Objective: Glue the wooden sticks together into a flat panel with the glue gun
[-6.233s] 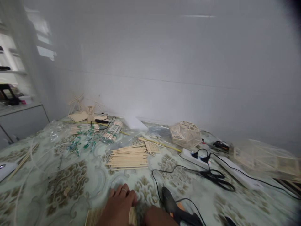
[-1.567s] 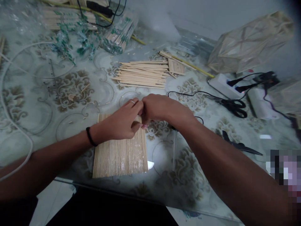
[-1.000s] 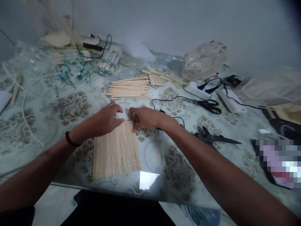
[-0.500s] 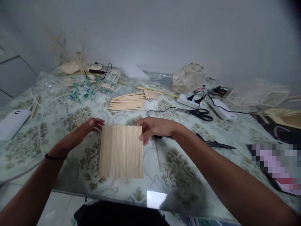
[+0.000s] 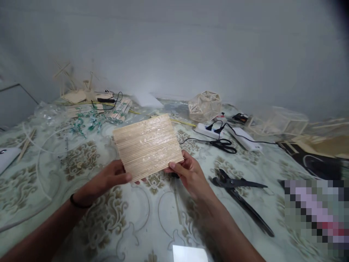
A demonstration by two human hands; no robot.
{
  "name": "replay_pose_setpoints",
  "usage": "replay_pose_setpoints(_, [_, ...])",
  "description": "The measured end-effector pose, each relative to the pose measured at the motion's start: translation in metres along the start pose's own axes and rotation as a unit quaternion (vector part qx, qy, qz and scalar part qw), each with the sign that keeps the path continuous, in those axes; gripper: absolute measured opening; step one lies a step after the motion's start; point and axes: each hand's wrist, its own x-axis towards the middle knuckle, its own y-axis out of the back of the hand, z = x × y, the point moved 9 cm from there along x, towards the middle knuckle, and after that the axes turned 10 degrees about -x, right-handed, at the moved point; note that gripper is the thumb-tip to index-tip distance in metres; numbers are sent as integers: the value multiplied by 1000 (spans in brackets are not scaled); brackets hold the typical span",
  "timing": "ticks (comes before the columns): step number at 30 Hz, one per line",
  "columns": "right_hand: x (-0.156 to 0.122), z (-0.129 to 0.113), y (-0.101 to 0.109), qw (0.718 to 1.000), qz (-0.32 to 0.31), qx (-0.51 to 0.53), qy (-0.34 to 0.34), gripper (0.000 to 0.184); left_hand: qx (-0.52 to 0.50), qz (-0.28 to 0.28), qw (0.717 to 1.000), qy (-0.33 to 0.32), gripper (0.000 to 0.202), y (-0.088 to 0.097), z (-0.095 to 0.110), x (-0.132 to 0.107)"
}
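A flat panel of thin wooden sticks (image 5: pixel 148 145), glued side by side, is held up tilted above the table. Shiny, glue-like patches streak its visible face, and its sticks run roughly left to right. My left hand (image 5: pixel 113 176) grips the lower left corner, thumb in front and fingers behind. At the lower right corner my right hand (image 5: pixel 188 169) pinches the edge, its thumb on the face. The panel hides the spot where the loose sticks lay before. A dark-handled cutting tool (image 5: pixel 241 185) lies open to the right of my right hand.
Black scissors (image 5: pixel 223 145) and a power strip (image 5: pixel 208 131) with plugs and cables lie behind my right hand. Stick-built frames (image 5: pixel 205 105) stand near the wall. Bundled sticks (image 5: pixel 121 111) and green-and-clear scraps (image 5: pixel 81 125) are back left. A white device (image 5: pixel 8 156) sits far left.
The panel has been lifted off the table and turned, its sticks now running sideways and its shiny face showing. My left hand has closed on it. The view has shifted.
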Motion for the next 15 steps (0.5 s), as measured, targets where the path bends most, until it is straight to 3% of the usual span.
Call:
replay_pose_setpoints(4, [-7,9,-7,999,5,29,-17,40,-35,38,997,59,36,-6,-14,5])
replay_pose_setpoints(15, [-24,36,-5,996,23,18,-86,36,-11,19,988,152,31,-5,-49,-1])
